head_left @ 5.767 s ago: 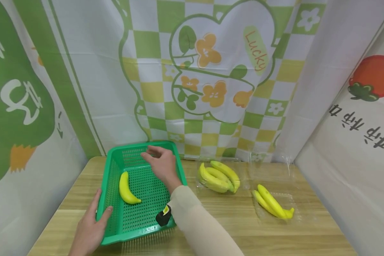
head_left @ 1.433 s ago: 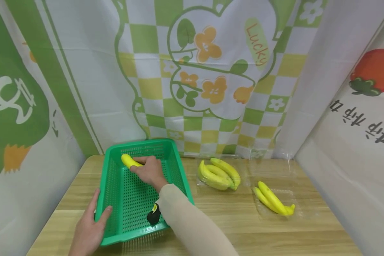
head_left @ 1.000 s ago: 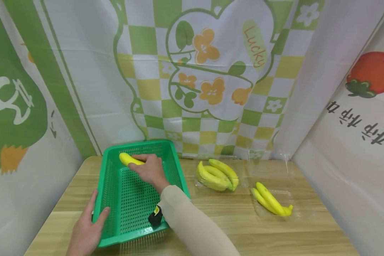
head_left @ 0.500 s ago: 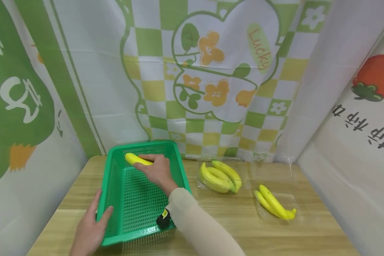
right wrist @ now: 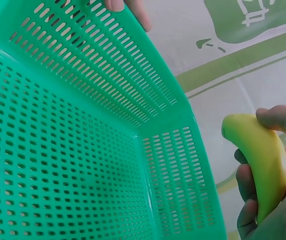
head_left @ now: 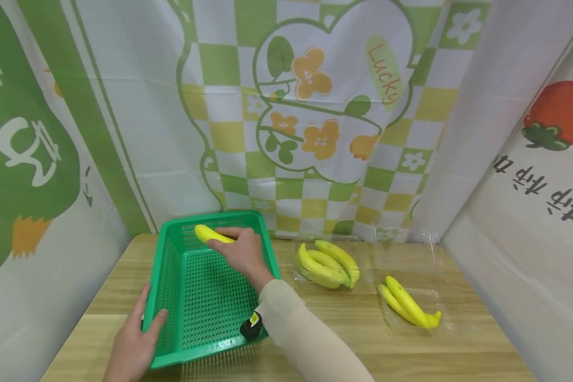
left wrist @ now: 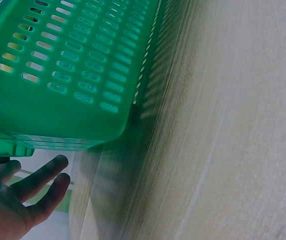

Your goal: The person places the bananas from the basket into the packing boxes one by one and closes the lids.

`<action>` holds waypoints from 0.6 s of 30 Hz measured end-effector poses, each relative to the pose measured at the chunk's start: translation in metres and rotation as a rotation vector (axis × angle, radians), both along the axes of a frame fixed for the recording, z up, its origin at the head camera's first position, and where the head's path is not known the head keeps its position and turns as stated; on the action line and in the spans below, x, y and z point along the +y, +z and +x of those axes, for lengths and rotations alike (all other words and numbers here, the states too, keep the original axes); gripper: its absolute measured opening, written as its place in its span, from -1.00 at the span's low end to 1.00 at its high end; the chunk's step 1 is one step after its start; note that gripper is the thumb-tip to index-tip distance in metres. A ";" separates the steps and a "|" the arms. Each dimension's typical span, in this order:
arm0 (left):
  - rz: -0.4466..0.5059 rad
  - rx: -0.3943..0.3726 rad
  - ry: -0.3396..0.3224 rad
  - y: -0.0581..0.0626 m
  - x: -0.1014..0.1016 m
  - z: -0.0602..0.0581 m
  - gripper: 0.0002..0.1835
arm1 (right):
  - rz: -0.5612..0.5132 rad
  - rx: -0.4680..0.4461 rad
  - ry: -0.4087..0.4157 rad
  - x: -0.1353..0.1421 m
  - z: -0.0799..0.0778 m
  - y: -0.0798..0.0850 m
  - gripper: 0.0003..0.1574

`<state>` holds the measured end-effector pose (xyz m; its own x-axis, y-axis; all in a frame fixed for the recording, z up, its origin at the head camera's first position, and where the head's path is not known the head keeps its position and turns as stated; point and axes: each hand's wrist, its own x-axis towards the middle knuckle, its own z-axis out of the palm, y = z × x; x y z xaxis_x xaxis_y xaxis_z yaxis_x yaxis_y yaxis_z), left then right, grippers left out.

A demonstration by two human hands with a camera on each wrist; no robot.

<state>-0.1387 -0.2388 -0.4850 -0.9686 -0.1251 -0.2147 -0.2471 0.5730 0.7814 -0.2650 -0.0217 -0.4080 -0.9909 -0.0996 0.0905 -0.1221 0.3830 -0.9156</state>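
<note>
My right hand (head_left: 243, 252) pinches a yellow banana (head_left: 205, 232) at the far end of a green slotted plastic basket (head_left: 205, 350). In the right wrist view, the thumb lies along the top of the banana (right wrist: 260, 150) and the fingers curl beneath it, beside the basket's end wall (right wrist: 168, 115). My left hand (head_left: 133, 342) holds the basket's left rim, thumb on the inner side and fingers outside. Several of its fingers (left wrist: 42, 185) show spread just past the basket's outer wall (left wrist: 57, 110) in the left wrist view.
Right of the basket, a clear plastic box (head_left: 358, 260) contains three bananas (head_left: 320, 268). Farther right, another clear box stands with its lid (head_left: 403, 249) raised and two bananas (head_left: 406, 305) in it. A patterned cloth (head_left: 315, 201) hangs behind the wooden table (head_left: 324, 339).
Earliest, the banana lay on the basket floor and my right hand hovered bare above. Later that hand gripped it at the far end, then shifted it slightly right. The left hand stays at the rim.
</note>
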 end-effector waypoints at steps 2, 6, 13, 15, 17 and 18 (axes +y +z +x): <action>-0.001 -0.002 0.002 0.000 0.000 0.000 -0.15 | 0.002 -0.008 -0.007 0.002 0.002 0.002 -0.52; -0.006 -0.011 0.005 0.000 0.000 0.000 -0.14 | -0.008 -0.003 -0.005 0.008 0.004 0.004 -0.53; -0.004 -0.018 0.006 0.000 0.000 0.000 -0.15 | -0.034 0.017 0.006 0.022 0.003 0.010 -0.53; -0.004 -0.021 0.007 0.000 0.000 0.000 -0.14 | -0.019 0.019 -0.004 0.027 0.003 0.013 -0.52; -0.005 -0.024 0.009 0.000 0.000 0.000 -0.14 | -0.008 0.013 -0.021 0.032 0.003 0.015 -0.52; -0.004 -0.026 0.008 0.000 0.000 0.000 -0.14 | -0.008 0.012 -0.029 0.035 0.003 0.016 -0.52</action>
<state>-0.1390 -0.2387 -0.4846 -0.9616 -0.1341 -0.2393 -0.2722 0.5741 0.7722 -0.2622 0.0132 -0.3924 -0.9922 -0.0704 0.1027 -0.1219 0.3793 -0.9172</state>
